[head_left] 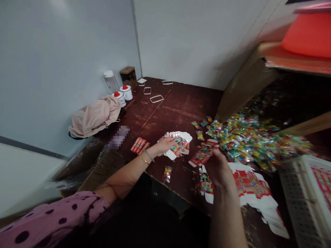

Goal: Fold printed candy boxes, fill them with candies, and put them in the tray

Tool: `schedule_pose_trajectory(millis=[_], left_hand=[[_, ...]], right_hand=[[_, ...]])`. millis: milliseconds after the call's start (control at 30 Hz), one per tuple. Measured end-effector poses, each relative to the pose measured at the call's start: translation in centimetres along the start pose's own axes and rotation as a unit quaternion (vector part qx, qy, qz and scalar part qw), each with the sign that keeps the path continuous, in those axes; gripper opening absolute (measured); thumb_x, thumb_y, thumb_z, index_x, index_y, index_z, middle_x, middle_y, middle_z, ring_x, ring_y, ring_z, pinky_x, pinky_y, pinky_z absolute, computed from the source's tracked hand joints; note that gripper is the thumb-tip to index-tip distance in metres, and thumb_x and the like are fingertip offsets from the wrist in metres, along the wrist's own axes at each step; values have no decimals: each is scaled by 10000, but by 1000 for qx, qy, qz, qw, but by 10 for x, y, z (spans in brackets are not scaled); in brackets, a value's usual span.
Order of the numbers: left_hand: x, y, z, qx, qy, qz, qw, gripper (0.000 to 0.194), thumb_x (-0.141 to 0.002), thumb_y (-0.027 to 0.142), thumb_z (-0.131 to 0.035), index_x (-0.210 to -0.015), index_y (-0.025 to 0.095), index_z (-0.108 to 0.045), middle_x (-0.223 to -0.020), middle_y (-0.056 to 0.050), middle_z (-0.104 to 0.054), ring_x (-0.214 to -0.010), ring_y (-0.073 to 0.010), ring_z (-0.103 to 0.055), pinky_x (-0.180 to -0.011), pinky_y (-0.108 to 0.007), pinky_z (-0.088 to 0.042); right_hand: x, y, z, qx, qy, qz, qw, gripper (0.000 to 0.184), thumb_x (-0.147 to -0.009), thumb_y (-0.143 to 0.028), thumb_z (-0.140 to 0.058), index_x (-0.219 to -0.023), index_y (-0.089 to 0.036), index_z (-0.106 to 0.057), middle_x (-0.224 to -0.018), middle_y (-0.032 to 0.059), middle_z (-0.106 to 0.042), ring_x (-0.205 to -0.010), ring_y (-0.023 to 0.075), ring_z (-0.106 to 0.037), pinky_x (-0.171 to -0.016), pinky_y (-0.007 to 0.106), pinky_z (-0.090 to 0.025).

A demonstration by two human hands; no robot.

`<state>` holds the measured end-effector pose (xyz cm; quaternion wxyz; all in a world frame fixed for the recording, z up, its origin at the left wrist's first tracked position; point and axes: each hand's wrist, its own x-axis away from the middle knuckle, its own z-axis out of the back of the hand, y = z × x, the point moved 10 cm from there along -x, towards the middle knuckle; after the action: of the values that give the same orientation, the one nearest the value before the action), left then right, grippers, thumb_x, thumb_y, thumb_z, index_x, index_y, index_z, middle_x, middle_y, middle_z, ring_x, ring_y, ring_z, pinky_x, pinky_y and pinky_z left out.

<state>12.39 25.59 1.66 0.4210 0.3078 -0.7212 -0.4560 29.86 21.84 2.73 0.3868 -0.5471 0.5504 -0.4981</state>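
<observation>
My left hand [164, 146], with bangles at the wrist, is closed on a fanned stack of flat printed candy boxes [181, 143] with white flaps. In my right hand [219, 162] is a small red candy box [201, 156], slightly blurred and tilted above the table. Below it lies another flat printed carton [206, 182]. A wrapped candy packet [167, 174] rests near the table's front edge. Just left of my left hand sit several red filled boxes [140, 145] side by side. More flattened cartons [252, 184] lie spread out under and right of my right forearm.
A large heap of wrapped candies [248, 141] spills from a cardboard box [240, 79] on the right. A white plastic basket [294, 196] stands at the right front. Lidded mugs [126, 93], a clear jug [111, 81], a pink cloth [94, 115] and white bands [156, 99] occupy the left and back.
</observation>
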Motion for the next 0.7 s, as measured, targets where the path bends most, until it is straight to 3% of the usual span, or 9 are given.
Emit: schedule_pose_trajectory(millis=[100, 167, 233, 300, 367, 400, 467, 567, 700], left_hand=[[-1, 21, 23, -96, 90, -43, 990, 314, -758, 202, -664, -1053, 105, -613, -1070, -129, -655, -1157, -284, -540, -991, -382, -415], [15, 44, 30, -193, 155, -118, 962, 499, -738, 232, -696, -1204, 133, -548, -1304, -146, -538, -1330, -300, -376, -1099, -397, -306], [36, 58, 12, -280, 132, -196, 931, 637, -716, 270, -722, -1296, 155, -485, -1423, -141, -428, -1394, -292, -279, -1146, -396, -235], [54, 42, -28, -283, -20, -201, 938, 670, -691, 258, -732, -1306, 163, -485, -1401, -124, -457, -1366, -287, -331, -1130, -391, -275], [73, 14, -58, -209, -143, -142, 957, 596, -710, 192, -671, -1282, 155, -509, -1279, -101, -560, -1263, -273, -451, -1068, -384, -358], [80, 1, -63, -165, -154, -112, 968, 553, -726, 154, -618, -1270, 150, -517, -1212, -88, -596, -1203, -260, -496, -1035, -376, -387], [87, -18, -57, -98, -102, -71, 987, 492, -743, 94, -521, -1231, 153, -543, -1096, -62, -633, -1096, -224, -541, -985, -349, -412], [98, -39, -39, -58, -36, -31, 997, 381, -758, 71, -458, -1096, 160, -611, -903, -22, -632, -906, -165, -558, -873, -291, -441], [117, -58, -22, -14, -46, 22, 999, 198, -715, 88, -488, -851, 133, -626, -709, 13, -564, -658, -104, -496, -682, -245, -428]], right_hand=[[6, -11, 29, 47, 95, 38, 994, 529, -776, -489, -634, -1251, -270, -557, -1223, 65, -635, -1033, 248, -640, -791, 363, -539], [19, -19, 18, 105, 102, 55, 988, 541, -760, -458, -674, -1257, -285, -548, -1201, 52, -636, -1067, 237, -611, -853, 364, -516], [35, -28, -12, 143, 71, 81, 984, 499, -780, -447, -662, -1238, -284, -553, -1181, 53, -640, -1092, 226, -593, -910, 361, -487], [52, -38, -44, 180, 52, 122, 975, 441, -813, -436, -624, -1213, -261, -562, -1176, 69, -640, -1091, 226, -588, -943, 377, -461], [69, -47, -68, 258, 65, 176, 948, 374, -822, -430, -608, -1143, -238, -607, -1171, 88, -639, -1106, 250, -567, -980, 429, -419], [76, -50, -77, 303, 76, 201, 928, 340, -821, -431, -609, -1097, -234, -633, -1162, 92, -643, -1116, 265, -554, -996, 456, -393], [87, -52, -88, 368, 81, 231, 897, 286, -826, -427, -605, -1032, -238, -665, -1131, 89, -659, -1113, 281, -541, -999, 481, -366], [99, -44, -95, 406, 44, 244, 879, 276, -863, -403, -563, -1080, -263, -660, -1123, 75, -670, -1097, 277, -544, -983, 485, -361], [123, -34, -102, 456, 12, 258, 852, 291, -856, -392, -574, -1110, -282, -663, -1314, 73, -572, -1213, 299, -469, -1036, 535, -295]])
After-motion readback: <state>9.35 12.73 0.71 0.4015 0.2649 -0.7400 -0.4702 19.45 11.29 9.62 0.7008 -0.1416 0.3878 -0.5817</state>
